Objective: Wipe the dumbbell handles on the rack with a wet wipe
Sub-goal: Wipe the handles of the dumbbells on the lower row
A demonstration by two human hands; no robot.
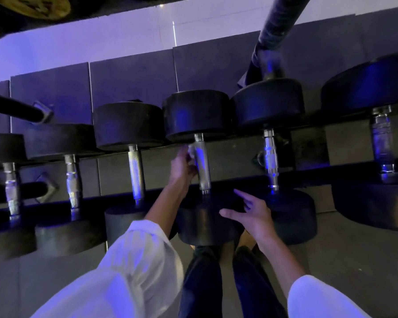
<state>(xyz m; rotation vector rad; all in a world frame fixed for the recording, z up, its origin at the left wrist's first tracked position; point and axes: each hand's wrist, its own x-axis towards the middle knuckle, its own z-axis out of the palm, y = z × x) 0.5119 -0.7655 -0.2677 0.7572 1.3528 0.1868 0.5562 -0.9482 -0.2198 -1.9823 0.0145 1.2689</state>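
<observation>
The left hand [182, 165] closes around a pale crumpled wet wipe [191, 150], pressed to the far end of the knurled steel dumbbell handle [202, 164]. The right hand [251, 212] rests open on its near black rubber head [207, 223], at the rack's front rail. The handle's long axis runs near to far, so I judge the wiping stroke travels back toward the person.

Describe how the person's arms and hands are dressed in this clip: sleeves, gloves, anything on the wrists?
Both arms wear loose white sleeves, tinted bluish by the room light. The left sleeve is wide and ends partway down the forearm; the right sleeve also stops short of the wrist. The left hand and right hand are bare, without gloves. No watch, band or ring is visible.
</observation>
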